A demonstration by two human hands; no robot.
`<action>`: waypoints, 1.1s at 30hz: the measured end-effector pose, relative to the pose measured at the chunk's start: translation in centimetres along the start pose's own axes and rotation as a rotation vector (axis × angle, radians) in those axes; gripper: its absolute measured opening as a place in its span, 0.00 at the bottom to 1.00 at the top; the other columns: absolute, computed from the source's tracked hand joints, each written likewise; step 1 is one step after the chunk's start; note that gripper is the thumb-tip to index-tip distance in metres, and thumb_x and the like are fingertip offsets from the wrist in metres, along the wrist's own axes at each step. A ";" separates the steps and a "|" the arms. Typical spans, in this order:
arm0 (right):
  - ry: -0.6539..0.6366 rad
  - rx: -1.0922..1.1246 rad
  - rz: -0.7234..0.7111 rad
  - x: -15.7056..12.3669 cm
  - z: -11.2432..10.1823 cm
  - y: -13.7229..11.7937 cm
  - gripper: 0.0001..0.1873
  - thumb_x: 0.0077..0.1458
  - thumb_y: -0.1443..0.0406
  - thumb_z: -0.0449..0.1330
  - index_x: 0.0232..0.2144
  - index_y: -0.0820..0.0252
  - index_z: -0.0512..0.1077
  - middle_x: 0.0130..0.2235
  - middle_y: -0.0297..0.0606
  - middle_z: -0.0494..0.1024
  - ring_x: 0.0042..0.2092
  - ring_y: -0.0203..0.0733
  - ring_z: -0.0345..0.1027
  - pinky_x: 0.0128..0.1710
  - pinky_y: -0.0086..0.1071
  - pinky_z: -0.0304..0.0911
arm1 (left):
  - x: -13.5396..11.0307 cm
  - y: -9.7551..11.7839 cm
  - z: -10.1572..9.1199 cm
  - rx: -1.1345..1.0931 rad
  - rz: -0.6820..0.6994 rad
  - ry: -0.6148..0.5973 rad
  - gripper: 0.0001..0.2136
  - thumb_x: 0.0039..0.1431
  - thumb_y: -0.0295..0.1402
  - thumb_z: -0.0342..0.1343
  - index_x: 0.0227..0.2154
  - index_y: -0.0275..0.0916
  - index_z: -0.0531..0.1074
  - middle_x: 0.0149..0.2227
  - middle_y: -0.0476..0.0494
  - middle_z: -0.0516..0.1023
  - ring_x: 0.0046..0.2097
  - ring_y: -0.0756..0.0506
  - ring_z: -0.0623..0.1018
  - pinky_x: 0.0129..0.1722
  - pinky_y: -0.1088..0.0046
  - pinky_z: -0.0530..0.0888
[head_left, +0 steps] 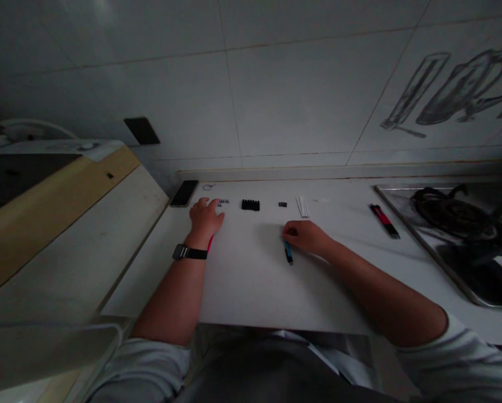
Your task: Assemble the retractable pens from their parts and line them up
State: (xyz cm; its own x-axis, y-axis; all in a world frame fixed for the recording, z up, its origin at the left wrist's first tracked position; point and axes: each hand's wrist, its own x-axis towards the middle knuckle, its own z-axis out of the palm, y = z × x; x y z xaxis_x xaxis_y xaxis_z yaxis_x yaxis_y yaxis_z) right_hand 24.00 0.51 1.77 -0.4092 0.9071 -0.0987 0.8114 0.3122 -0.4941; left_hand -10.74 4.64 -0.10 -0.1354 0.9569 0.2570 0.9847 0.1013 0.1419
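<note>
My right hand (pixel 306 236) is closed at the upper end of a blue and black pen (pixel 288 253), whose dark tip points toward me just over the white counter. My left hand (pixel 204 219) is palm down with its fingers apart, beside a group of small silvery pieces (pixel 223 201), too small to make out. A thin red object (pixel 210 243) shows partly from under my left wrist. Between the two hands, further back, lies a black ridged block (pixel 250 205). Small dark pieces (pixel 282 204) and several white sticks (pixel 302 207) are behind my right hand.
A black phone (pixel 184 193) and a small ring-like item (pixel 208 187) lie at the back left. Red and black pens (pixel 384 221) rest on the right, beside a metal-rimmed gas stove (pixel 423 263). A tiled wall (pixel 293 101) bounds the back; a white appliance (pixel 87 240) stands left.
</note>
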 end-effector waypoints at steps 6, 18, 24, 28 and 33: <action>-0.003 -0.055 -0.037 -0.1 -0.1 -0.2 0.07 0.62 0.63 0.62 0.39 0.56 0.80 0.37 0.39 0.84 0.37 0.40 0.75 0.37 0.30 0.62 | 0.0 0.1 0.6 0.042 -0.020 -0.058 0.27 0.64 0.44 0.56 0.65 0.50 0.70 0.70 0.33 0.61 0.68 0.28 0.64 0.67 0.44 0.59; 0.129 0.037 -0.038 0.0 -0.1 0.3 0.10 0.63 0.60 0.61 0.43 0.54 0.79 0.38 0.39 0.84 0.35 0.41 0.75 0.37 0.32 0.64 | -0.3 0.7 -0.3 -0.039 0.095 0.012 0.09 0.62 0.34 0.59 0.43 0.45 0.82 0.58 0.36 0.73 0.59 0.33 0.71 0.61 0.53 0.68; 0.218 0.053 -0.067 0.2 0.0 0.5 0.10 0.64 0.63 0.58 0.44 0.56 0.78 0.39 0.39 0.83 0.37 0.40 0.74 0.39 0.32 0.64 | -0.4 1.2 -0.4 -0.004 0.119 -0.079 0.09 0.64 0.34 0.60 0.45 0.44 0.79 0.49 0.37 0.78 0.50 0.35 0.77 0.50 0.56 0.73; 0.248 0.064 -0.082 0.3 0.1 0.5 0.11 0.64 0.64 0.58 0.45 0.56 0.78 0.38 0.38 0.83 0.36 0.40 0.73 0.39 0.32 0.63 | -0.4 1.1 -0.4 -0.017 0.098 -0.070 0.16 0.63 0.34 0.61 0.53 0.44 0.76 0.51 0.36 0.79 0.50 0.36 0.78 0.50 0.58 0.74; 0.251 0.062 -0.098 0.5 0.5 0.8 0.11 0.64 0.63 0.58 0.45 0.56 0.78 0.39 0.38 0.83 0.37 0.40 0.74 0.40 0.32 0.64 | -0.4 1.1 -0.6 0.014 0.069 -0.091 0.12 0.64 0.36 0.60 0.49 0.44 0.80 0.51 0.36 0.80 0.50 0.35 0.78 0.49 0.57 0.74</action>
State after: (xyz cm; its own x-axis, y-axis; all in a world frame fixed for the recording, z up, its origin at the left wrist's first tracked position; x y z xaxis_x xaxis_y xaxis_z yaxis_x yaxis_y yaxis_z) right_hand 24.24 1.08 0.88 -0.3616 0.9175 0.1654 0.7429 0.3908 -0.5434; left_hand -9.64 4.24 0.56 -0.0571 0.9824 0.1778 0.9929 0.0373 0.1129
